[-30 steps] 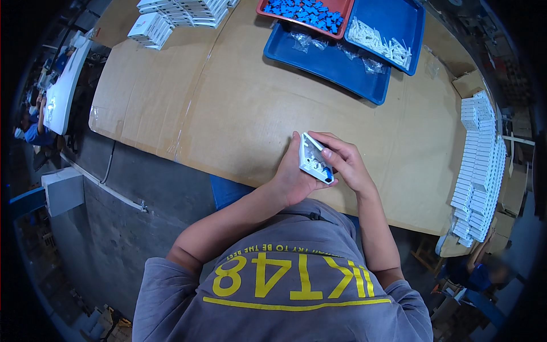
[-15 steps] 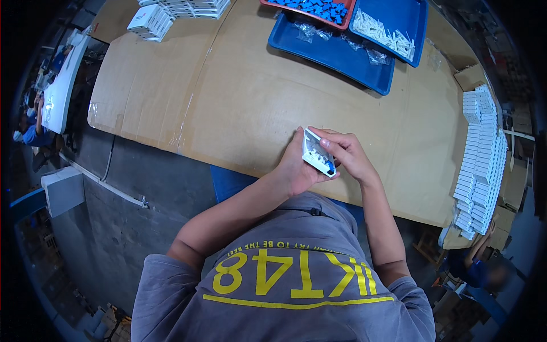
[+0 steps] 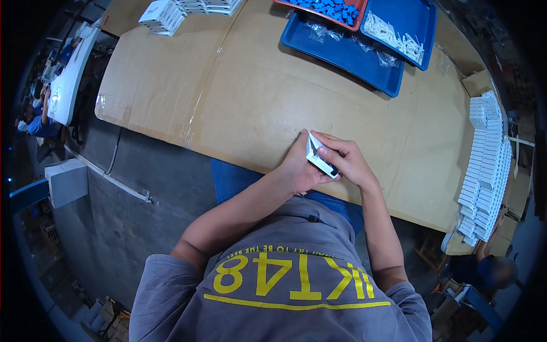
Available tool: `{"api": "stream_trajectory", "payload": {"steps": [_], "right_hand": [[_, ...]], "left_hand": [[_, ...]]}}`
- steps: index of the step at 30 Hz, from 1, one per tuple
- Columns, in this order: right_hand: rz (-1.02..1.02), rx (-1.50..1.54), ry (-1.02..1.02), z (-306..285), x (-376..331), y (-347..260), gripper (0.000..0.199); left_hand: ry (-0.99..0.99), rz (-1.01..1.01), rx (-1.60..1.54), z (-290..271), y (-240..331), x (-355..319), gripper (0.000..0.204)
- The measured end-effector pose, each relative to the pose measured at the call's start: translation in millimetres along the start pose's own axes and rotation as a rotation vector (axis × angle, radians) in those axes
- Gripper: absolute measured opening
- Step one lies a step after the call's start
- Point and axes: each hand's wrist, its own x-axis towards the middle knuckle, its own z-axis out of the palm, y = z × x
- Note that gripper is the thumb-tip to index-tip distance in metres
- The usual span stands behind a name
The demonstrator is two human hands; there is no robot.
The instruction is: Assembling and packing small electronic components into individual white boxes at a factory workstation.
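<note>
Just over the table's near edge, my left hand (image 3: 298,169) cups a small white plastic case (image 3: 319,162) from beneath and from its left side. My right hand (image 3: 352,163) closes on the case from the right, with the thumb pressed on its upper face. A dark piece shows at the case's lower right end. The fingers cover much of the inside, so its small parts cannot be made out.
The table is topped with brown cardboard (image 3: 250,91). At the far right stand a red tray (image 3: 360,21) of blue pieces, a blue tray (image 3: 431,43) of white sticks and a blue tray (image 3: 342,60) with clear plastic bags. White cases are stacked at far left (image 3: 162,18) and right (image 3: 484,171).
My right thumb and fingers have moved further over the case, which is tilted differently and hides its inner parts. The view has shifted slightly, so the table and trays sit more to the right.
</note>
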Motion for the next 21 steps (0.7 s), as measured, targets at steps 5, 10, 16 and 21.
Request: {"api": "stream_trajectory", "payload": {"steps": [5, 10, 16, 21], "right_hand": [[-0.146, -0.101, -0.004, 8, -11, -5, 0.056], [-0.289, -0.376, 0.007, 6, -19, -17, 0.074], [-0.379, -0.300, 0.036, 13, -36, -32, 0.074], [-0.224, 0.267, 0.535, 27, -47, -8, 0.048]], "left_hand": [[-0.090, 0.078, 0.013, 1, 2, -14, 0.066], [-0.093, 0.135, 0.060, 10, 2, -22, 0.062], [-0.142, 0.136, 0.244, 3, -4, -39, 0.051], [-0.126, 0.389, 0.645, 2, -12, -54, 0.047]]}}
